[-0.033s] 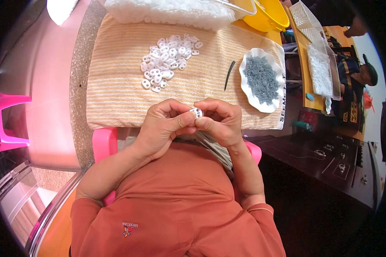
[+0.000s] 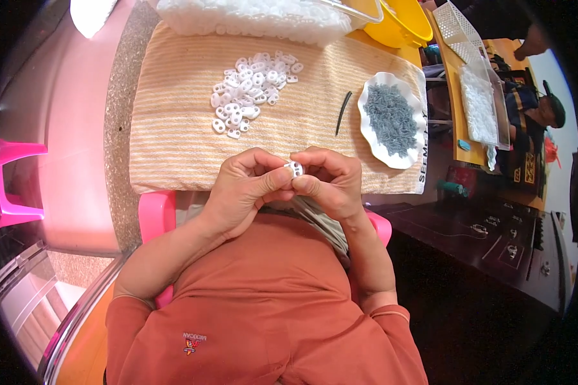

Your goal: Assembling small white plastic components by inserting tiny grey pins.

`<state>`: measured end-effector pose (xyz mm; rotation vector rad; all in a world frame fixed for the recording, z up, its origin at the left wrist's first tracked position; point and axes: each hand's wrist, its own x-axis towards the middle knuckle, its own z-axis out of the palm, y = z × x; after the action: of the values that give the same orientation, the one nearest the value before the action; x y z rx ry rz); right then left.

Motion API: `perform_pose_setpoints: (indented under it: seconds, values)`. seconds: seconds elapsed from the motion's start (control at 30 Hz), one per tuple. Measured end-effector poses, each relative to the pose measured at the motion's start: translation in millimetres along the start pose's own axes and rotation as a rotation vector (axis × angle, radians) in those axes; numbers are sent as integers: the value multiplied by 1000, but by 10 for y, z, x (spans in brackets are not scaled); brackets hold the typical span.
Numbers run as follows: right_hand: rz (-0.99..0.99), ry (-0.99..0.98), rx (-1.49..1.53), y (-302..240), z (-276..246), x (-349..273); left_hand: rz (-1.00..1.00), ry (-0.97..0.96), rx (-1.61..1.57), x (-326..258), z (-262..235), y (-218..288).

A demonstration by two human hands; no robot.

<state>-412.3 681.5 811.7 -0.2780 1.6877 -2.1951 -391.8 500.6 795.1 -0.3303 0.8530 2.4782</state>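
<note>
Between my two hands, just over the towel's front edge, is a small white two-holed plastic piece that looks like a cord lock. My left hand pinches it from the left with thumb and forefinger. From the right, my right hand grips it the same way, and the thumbs nearly meet. Fingertips hide part of it. A loose pile of similar white plastic pieces lies beyond my left hand. To the right, a white wavy-rimmed dish holds many tiny grey pieces, possibly springs.
A striped towel covers the table. On it lies a thin black stick. Along the far edge stand a clear bin of white pieces and a yellow basin. A pink stool is at left; another person sits at far right.
</note>
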Motion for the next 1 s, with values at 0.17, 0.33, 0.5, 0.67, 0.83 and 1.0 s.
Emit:
perform_pose_setpoints:
  seconds: [0.17, 0.33, 0.5, 0.67, 0.83, 1.0]
  values:
    - [-28, -18, 20, 17, -19, 13, -38, -13, 25, 12, 9, 32]
    - [-111, -80, -41, 78, -73, 52, -50, -41, -14, 4, 44, 65]
    - [-145, -100, -147, 83, -113, 53, -59, -76, -25, 5, 35, 77]
    - [-112, -98, -90, 28, -52, 47, -48, -98, -51, 3, 15, 50]
    - [-153, -118, -106, -7, -20, 29, -34, -92, -48, -21, 24, 29]
    - [-193, -123, -167, -22, 3, 25, 2, -100, -40, -38, 21, 3]
